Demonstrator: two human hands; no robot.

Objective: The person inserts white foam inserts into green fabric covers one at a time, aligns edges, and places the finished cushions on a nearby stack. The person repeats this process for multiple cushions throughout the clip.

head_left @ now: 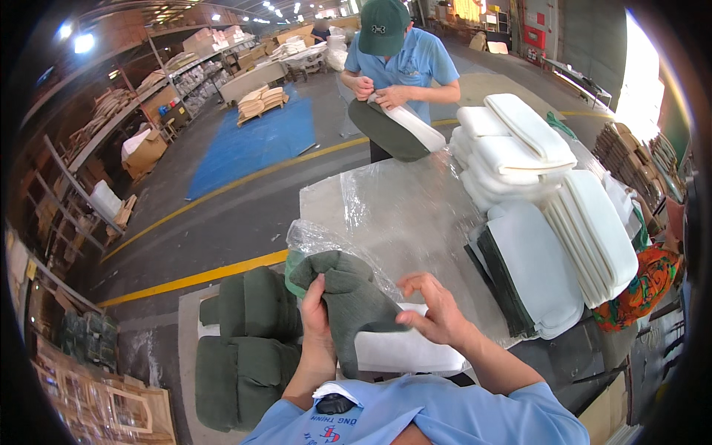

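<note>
A dark green fabric cover (348,293) hangs bunched in front of me, with my left hand (316,308) closed on its left side. A white foam pad (411,350) lies close to my body, its left end behind the hanging fabric. My right hand (437,311) is at the cover's right edge, thumb and fingers apart, the thumb at or very near the cloth. Whether it touches I cannot tell. Clear plastic film (319,236) and a bit of lighter green material (294,271) show behind the cover.
Across the plastic-covered table (400,200), a co-worker (404,59) handles a green cover (389,133) with white foam. White foam pads (512,141) and flat grey-white pieces (534,259) are stacked at right. Green cushions (252,304) sit at lower left.
</note>
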